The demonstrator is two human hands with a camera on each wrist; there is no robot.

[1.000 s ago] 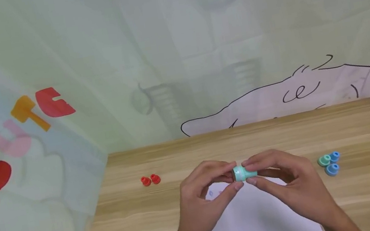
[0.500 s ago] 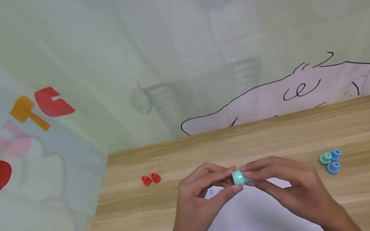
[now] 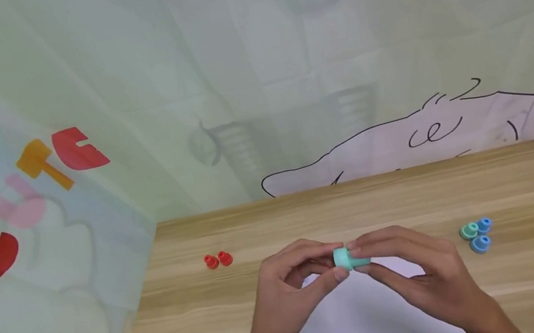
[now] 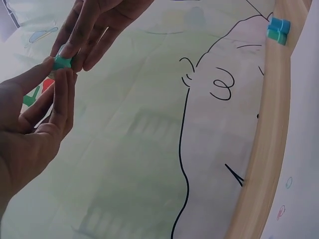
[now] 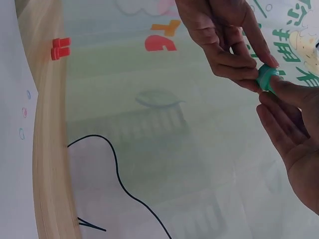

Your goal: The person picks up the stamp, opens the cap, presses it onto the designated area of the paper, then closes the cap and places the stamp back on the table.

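A small mint-green toy stamp (image 3: 343, 259), with a wide round head and a narrower stem, is held sideways between both hands above the paper. My left hand (image 3: 290, 297) pinches the wide head between thumb and fingers. From the other side, my right hand (image 3: 419, 267) pinches the stem with its fingers above and thumb below. In the left wrist view, fingertips of both hands meet around the green stamp (image 4: 63, 62). The right wrist view has the stamp (image 5: 267, 77) partly covered by the thumb and fingers.
White paper (image 3: 375, 318) lies under the hands; small coloured oval marks (image 5: 25, 112) show on it. Two red pieces (image 3: 218, 260) stand at the left of the wooden table (image 3: 208, 327). One green piece (image 3: 468, 231) and two blue pieces (image 3: 481, 244) stand together at right. A printed curtain (image 3: 232, 79) hangs behind.
The stamp has shifted slightly left and down. My right fingers covered more of its stem half a second ago; more of the stem now shows. Both hands keep their hold.
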